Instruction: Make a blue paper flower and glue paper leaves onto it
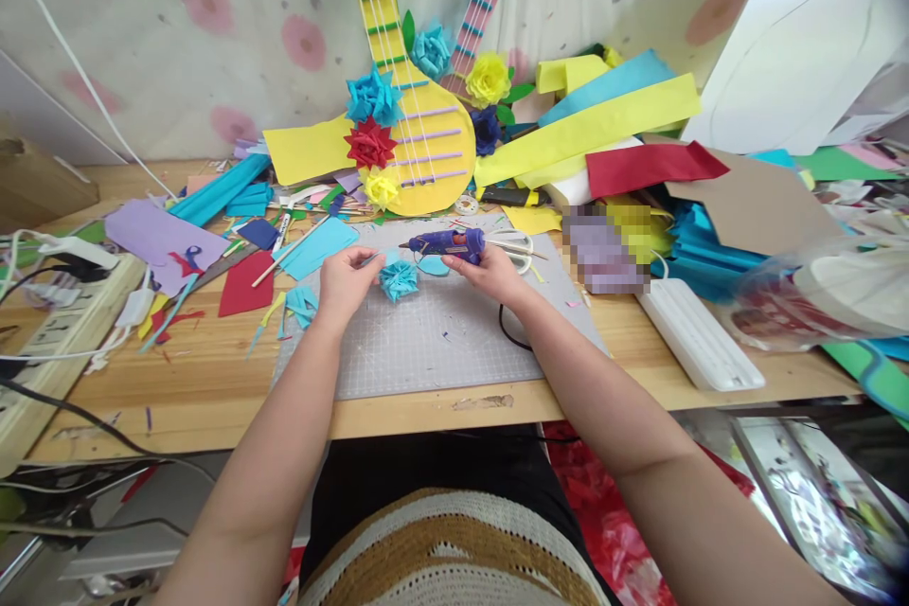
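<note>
Over the grey cutting mat (454, 355), my right hand (495, 275) is closed around a purple-blue hot glue gun (454, 244). Its nozzle points left, toward my other hand. The fingertips of my left hand (349, 282) are pinched together; what is between them is too small to make out. Right beside those fingertips is a light blue paper flower (399, 279) with pointed, folded petals. I cannot tell if my left fingers touch it. A light blue paper piece (433, 265) shows just under the glue gun.
A yellow paper guitar (436, 151) with paper flowers leans at the back. Coloured paper strips (589, 128) pile up behind right. Paper scraps and a wooden stick (291, 251) lie left. White scissor handles (522, 246), a white power strip (700, 331) and a cable lie right.
</note>
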A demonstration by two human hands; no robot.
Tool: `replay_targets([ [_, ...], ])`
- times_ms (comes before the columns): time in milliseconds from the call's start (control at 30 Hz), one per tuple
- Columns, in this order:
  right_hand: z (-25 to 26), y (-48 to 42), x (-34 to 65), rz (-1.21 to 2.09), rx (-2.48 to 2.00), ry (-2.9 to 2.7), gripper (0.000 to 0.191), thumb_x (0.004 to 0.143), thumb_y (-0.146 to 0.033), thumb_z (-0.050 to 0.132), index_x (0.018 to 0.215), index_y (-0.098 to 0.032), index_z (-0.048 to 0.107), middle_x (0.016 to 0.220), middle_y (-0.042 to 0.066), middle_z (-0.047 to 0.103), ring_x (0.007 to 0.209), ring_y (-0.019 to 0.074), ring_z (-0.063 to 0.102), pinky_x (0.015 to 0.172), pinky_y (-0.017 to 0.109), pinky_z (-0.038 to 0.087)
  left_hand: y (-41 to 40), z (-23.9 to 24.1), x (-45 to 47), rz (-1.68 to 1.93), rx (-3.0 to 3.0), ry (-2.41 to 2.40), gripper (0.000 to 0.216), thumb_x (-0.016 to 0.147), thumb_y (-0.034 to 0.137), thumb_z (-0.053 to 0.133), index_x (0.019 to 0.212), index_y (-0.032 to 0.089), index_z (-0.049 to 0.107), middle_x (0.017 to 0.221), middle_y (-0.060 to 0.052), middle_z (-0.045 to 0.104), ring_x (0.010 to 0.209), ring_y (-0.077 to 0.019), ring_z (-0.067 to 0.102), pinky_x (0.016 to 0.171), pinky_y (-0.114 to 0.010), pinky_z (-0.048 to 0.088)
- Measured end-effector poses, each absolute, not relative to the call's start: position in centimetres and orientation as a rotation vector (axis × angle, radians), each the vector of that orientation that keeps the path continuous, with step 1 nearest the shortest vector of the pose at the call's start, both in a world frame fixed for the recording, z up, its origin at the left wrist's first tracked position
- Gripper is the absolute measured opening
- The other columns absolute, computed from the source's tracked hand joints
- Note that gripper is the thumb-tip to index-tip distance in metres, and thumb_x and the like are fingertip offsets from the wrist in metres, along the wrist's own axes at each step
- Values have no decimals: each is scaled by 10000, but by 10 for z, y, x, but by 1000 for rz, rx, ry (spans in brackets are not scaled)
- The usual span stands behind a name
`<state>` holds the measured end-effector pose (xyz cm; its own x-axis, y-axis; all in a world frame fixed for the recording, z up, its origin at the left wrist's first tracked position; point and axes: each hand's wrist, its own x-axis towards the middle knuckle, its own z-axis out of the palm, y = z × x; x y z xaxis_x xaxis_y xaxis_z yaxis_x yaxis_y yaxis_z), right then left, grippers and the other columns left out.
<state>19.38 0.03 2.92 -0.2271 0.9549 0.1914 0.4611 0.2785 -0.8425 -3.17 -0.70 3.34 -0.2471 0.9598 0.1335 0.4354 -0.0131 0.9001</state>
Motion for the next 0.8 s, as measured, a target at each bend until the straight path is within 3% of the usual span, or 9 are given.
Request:
replay_targets([
  [333,30,-1,193,855,-1297,-1824,444,716,-539,570,963,-178,650,821,30,665,756,172,597,714,285,463,-6,32,-31,1252,1418,1650,214,598,370,646,657,164,649,455,32,543,436,-99,485,514,-231,394],
  [600,32,-2,194,909,-1297,-1814,456,714,-572,540,903,-168,634,674,8,613,621,133,539,586,252,425,-6,33,-31,1268,1361,1599,212,582,362,657,649,161,640,470,29,548,438,-98,496,515,-234,401],
  [800,29,2,192,841,-1386,-1742,460,700,-587,549,904,-185,642,662,28,615,665,179,579,619,290,437,-8,39,-29,1301,1312,1559,224,585,343,659,702,155,627,551,23,575,455,-86,509,455,-210,373],
])
